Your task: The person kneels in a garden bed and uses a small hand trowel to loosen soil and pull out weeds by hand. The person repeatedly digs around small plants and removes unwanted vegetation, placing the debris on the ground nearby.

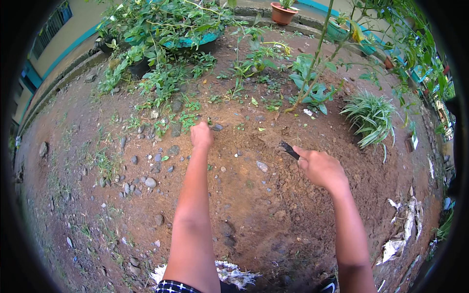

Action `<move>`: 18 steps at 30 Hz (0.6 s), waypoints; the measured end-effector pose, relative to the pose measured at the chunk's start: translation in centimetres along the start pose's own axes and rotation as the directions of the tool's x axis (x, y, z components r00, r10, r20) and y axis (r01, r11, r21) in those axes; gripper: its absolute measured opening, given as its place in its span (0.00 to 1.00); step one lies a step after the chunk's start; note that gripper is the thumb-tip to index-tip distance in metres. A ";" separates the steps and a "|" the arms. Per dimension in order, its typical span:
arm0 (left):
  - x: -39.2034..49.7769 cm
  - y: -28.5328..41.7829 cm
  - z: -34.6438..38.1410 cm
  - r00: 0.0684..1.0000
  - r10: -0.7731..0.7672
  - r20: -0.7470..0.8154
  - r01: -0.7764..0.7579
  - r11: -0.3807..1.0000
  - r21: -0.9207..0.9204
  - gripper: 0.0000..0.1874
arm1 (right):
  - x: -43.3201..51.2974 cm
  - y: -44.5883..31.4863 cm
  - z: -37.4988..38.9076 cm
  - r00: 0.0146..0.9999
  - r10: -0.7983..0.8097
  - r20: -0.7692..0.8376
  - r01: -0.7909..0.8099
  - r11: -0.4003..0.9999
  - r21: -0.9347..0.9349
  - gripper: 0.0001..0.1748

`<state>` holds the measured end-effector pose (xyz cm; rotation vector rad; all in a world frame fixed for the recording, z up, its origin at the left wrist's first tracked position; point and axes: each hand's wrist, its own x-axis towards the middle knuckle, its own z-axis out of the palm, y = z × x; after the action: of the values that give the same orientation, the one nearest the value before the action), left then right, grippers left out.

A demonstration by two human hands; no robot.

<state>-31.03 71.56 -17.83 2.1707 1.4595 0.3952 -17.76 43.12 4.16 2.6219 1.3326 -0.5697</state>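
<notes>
My left hand [202,135] reaches out low over the soil, its fingers curled and mostly hidden behind the back of the hand. It is beside a patch of small green weeds [187,119]; whether anything is between its fingertips I cannot tell. In my right hand [323,167] is a dark narrow hand tool [290,149], perhaps a knife, with its soil-caked tip pointing up and left. The index finger lies stretched along it. Under both hands spreads bare brown soil [249,183], looser and clumpier on the right.
Grey pebbles [150,182] dot the left side. A spider plant [370,117] grows at right, near a thin slanting stem [309,78]. Torn white sacking [401,234] lies lower right. Leafy plants crowd a turquoise planter [196,39] at the back, beside a terracotta pot [283,14].
</notes>
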 end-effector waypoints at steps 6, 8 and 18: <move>-0.2 1.2 0.1 0.984 0.180 0.007 -0.180 0.981 0.067 0.16 | 8.8 -6.3 6.3 0.985 0.074 0.159 -0.130 0.919 0.373 0.25; -0.8 3.0 1.4 0.967 0.252 0.021 -0.252 0.968 -0.014 0.18 | 10.3 -6.4 8.8 0.987 0.082 0.141 -0.122 0.945 0.305 0.25; -2.8 7.2 4.7 0.954 0.242 0.179 -0.286 0.913 0.290 0.15 | 5.6 -7.4 8.6 0.951 0.230 0.207 -0.287 0.904 0.317 0.27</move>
<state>-24.19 65.66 -17.79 2.6054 1.2193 0.0992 -23.01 49.18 -5.67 2.8781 0.8783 -1.0310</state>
